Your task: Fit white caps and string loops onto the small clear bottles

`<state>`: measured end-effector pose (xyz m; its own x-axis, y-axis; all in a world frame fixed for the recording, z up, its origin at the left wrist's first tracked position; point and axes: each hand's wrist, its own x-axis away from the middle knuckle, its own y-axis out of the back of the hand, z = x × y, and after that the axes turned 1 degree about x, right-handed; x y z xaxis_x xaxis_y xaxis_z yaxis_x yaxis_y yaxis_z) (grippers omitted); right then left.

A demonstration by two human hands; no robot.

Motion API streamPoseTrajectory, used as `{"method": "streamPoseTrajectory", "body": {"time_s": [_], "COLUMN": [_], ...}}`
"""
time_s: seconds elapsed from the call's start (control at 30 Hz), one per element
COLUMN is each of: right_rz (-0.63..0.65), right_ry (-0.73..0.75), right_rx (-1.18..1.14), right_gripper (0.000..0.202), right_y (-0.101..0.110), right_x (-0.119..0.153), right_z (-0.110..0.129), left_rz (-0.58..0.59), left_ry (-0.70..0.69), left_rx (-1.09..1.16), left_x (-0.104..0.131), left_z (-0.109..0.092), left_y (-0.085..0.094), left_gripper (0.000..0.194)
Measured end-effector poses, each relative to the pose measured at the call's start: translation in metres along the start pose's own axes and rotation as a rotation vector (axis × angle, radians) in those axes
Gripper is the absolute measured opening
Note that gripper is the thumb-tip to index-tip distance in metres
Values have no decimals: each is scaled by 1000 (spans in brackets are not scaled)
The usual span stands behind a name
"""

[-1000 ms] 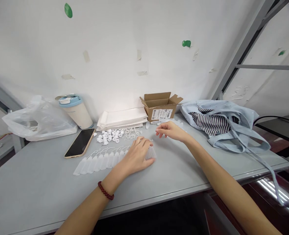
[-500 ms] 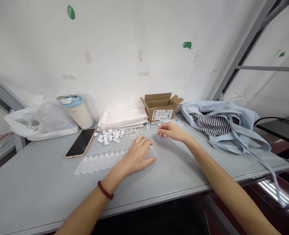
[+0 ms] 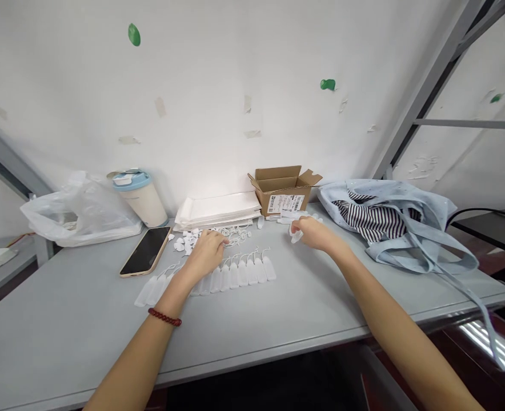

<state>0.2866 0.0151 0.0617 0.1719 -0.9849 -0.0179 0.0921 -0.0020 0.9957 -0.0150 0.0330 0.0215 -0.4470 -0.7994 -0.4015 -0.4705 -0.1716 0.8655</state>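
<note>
My left hand (image 3: pixel 207 252) reaches over the white caps (image 3: pixel 188 242) and the tangle of thin white string loops (image 3: pixel 237 234). Its fingers are curled down, and what they pinch, if anything, is hidden. My right hand (image 3: pixel 315 233) is closed on a small translucent plastic tube (image 3: pixel 296 236), just in front of a heap of clear tubes (image 3: pixel 290 216). Between my forearms runs a row of flat translucent tubes (image 3: pixel 244 273), with string loops at their tops. My left forearm covers part of that row.
Behind stand an open cardboard box (image 3: pixel 284 194) and a stack of white sheets (image 3: pixel 218 208). On the left are a phone (image 3: pixel 146 251), a cup with a blue lid (image 3: pixel 143 200) and a plastic bag (image 3: pixel 81 211). A light blue cloth bag (image 3: pixel 428 200) lies right.
My left hand has moved left and back from the row's right end to the caps and loops, uncovering the end tubes. My right hand has shifted slightly right and now grips a tube.
</note>
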Motion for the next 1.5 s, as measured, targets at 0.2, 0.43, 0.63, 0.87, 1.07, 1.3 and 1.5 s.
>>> {"method": "streamPoseTrajectory", "body": {"time_s": [0.2,0.43,0.63,0.87,1.07,1.3,1.5], "right_rz": [52,30,-71,-301,-406,-374,-344], "right_ry": [-35,-49,83,266,339,462,562], "right_rx": [29,17,-119,-426,-585,-721,-682], "right_gripper": [35,38,28,22,23,26,28], "right_y": [0,-7,-10,-17,-24,-23,-25], "right_x": [-1,-5,-6,-6,-5,10,15], "right_z": [5,1,4,23,37,64,75], "left_rz": [104,-41,-235,-447,-487,-396,-324], "left_ry": [-5,68,369,582,545,395,355], "left_rx": [-57,89,435,961,1090,897,947], "left_x": [-1,-3,-9,-10,-9,-5,-2], "left_z": [-13,-11,-19,-19,-25,-53,-71], "left_y": [-6,-1,16,20,24,13,9], "left_gripper": [36,39,32,30,35,21,17]}}
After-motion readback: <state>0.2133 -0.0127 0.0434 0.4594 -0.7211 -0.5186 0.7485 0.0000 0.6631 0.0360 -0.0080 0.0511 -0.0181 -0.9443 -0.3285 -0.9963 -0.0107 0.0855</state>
